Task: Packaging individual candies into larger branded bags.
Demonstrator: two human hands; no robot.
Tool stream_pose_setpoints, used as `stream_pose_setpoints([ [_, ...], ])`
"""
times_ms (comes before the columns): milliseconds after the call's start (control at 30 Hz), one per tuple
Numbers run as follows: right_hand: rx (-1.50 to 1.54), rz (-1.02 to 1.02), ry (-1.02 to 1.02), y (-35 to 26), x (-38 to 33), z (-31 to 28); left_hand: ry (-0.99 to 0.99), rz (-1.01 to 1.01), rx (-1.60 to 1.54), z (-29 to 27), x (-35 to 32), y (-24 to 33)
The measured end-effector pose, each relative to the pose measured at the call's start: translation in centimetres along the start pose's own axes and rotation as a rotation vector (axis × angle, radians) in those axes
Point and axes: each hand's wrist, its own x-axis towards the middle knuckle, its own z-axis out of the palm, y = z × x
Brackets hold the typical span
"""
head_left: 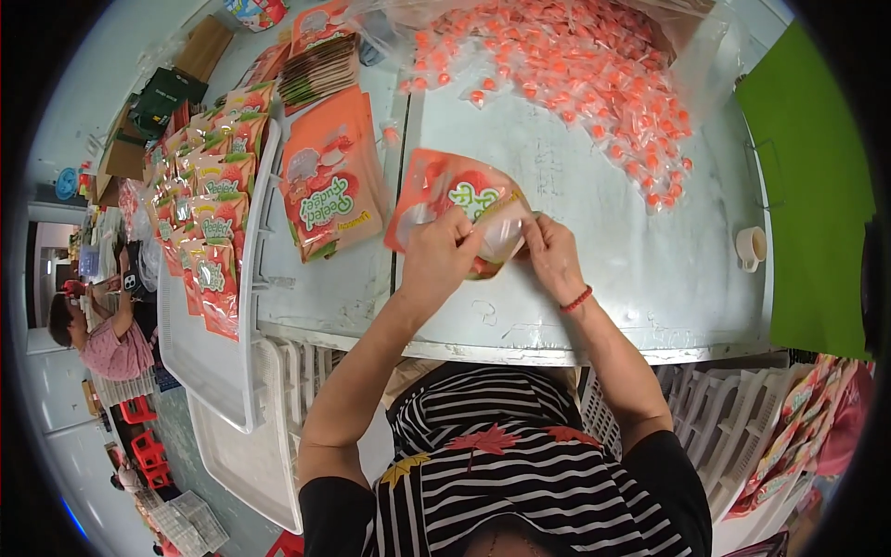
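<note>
Both hands pinch one orange pouch at table centre, left hand closed on its lower edge, right hand gripping its mouth; uneven pulling could tear it, and the candy pile at 12 o'clock may scatter.

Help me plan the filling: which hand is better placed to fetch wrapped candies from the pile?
Probably the right hand: the candy pile lies ahead and to the right, nearer it, while the left hand grips the pouch body and could keep holding it.
</note>
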Motion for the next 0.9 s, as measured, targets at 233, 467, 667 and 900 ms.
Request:
stream_pose_setpoints([
  [233, -0.568, -0.578, 0.308, -2.7, -1.4, 1.1, 0.212, 0.402, 0.888, 3.5, 0.5, 3.0],
  [467, 0.278, 0.45, -0.355, 0.0, 0.5, -2.3, 0.135, 0.601, 0.783, 5.3, -1.2, 1.1],
  [667, 0.899, 0.444, -0.412, -1.2, 0.4, -3.1, 0.142, 0.616, 0.742, 5.6, -1.1, 1.6],
  [900, 1.098, 0.33, -0.61, 2.5, 0.2, -3.7, 0.05, 0.673, 0.662, 7.8, -2.3, 2.5],
])
